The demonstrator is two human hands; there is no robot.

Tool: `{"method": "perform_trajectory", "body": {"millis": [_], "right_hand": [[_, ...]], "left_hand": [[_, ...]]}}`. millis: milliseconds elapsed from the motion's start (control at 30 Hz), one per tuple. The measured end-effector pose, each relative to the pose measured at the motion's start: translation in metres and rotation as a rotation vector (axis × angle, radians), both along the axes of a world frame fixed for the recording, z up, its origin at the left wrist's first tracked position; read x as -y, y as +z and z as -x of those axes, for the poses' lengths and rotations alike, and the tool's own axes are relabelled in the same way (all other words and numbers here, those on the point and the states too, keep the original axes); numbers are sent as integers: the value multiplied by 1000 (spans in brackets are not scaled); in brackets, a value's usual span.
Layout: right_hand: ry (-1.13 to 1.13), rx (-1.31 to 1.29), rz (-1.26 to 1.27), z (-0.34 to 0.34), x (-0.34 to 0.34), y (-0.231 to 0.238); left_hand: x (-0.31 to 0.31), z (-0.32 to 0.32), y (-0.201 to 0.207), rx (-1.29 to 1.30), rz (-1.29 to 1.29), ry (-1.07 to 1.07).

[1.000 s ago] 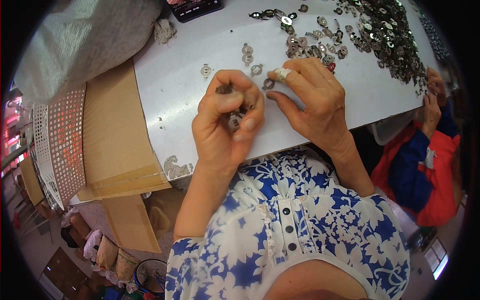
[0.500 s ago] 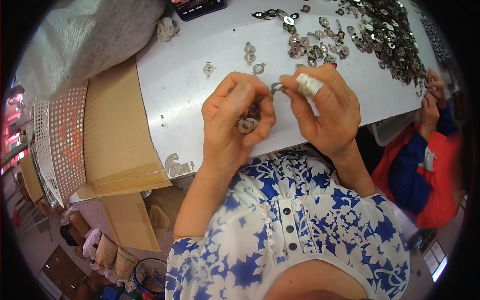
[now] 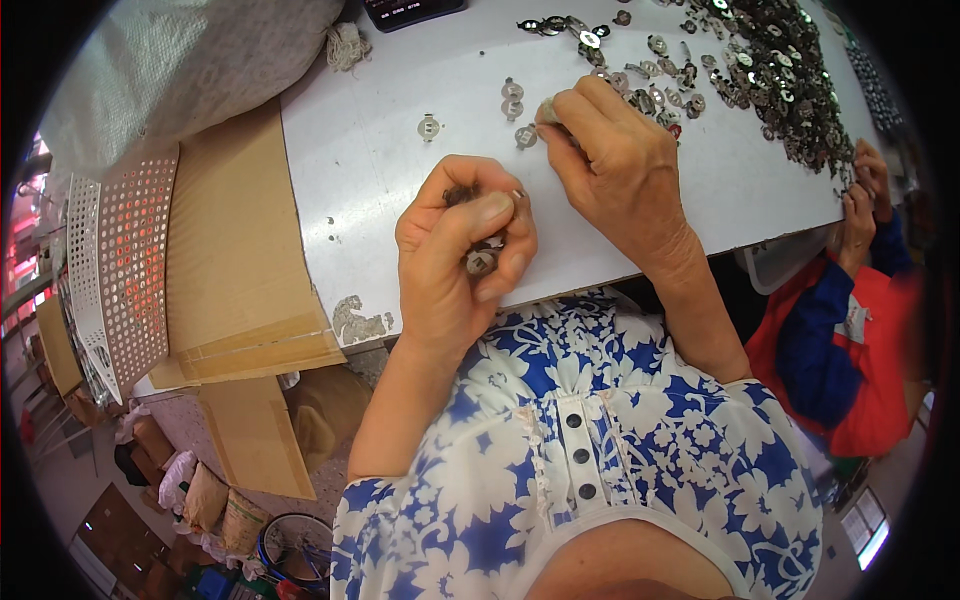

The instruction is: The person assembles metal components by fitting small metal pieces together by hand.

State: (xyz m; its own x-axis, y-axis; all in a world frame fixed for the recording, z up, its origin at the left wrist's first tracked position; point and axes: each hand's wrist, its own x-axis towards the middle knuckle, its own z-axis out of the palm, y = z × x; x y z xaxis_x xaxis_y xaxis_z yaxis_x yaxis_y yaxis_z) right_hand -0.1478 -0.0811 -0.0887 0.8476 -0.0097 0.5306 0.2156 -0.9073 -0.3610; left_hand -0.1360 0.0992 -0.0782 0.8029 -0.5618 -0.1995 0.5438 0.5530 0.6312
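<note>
My left hand (image 3: 448,250) is curled round several small metal discs (image 3: 482,260), slotted and with little tabs, which show between the thumb and the bent fingers. Over the table, my right hand (image 3: 620,155) has its fingers bent together, with a pale wrap on one fingertip. Those fingertips are right beside a loose metal disc (image 3: 526,136) lying on the white tabletop (image 3: 400,200); whatever is between them is hidden. A stack of discs (image 3: 512,98) and a single disc (image 3: 428,127) lie further left.
A large heap of metal discs (image 3: 780,80) covers the far right. A phone (image 3: 410,10), string (image 3: 346,47) and a woven sack (image 3: 200,80) are at the far left. Cardboard (image 3: 240,240) and a perforated basket (image 3: 135,270) stand left. A co-worker's hands (image 3: 860,205) are at the right edge.
My right hand has moved away from my left, forward to the loose disc on the table. The dark strip-like piece between the hands no longer shows. My left hand has closed tighter round its discs.
</note>
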Motion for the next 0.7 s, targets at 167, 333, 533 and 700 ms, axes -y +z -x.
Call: {"method": "perform_trajectory", "body": {"millis": [167, 333, 533, 700], "right_hand": [[49, 26, -29, 1, 0, 0], [151, 77, 72, -1, -5, 3], [88, 47, -345, 8, -7, 4], [391, -386, -1161, 21, -15, 38]], "left_hand": [[-2, -1, -4, -5, 78, -22], [-3, -2, -2, -16, 57, -8], [-4, -1, -2, -70, 93, -8], [-3, -1, 1, -86, 74, 0]]}}
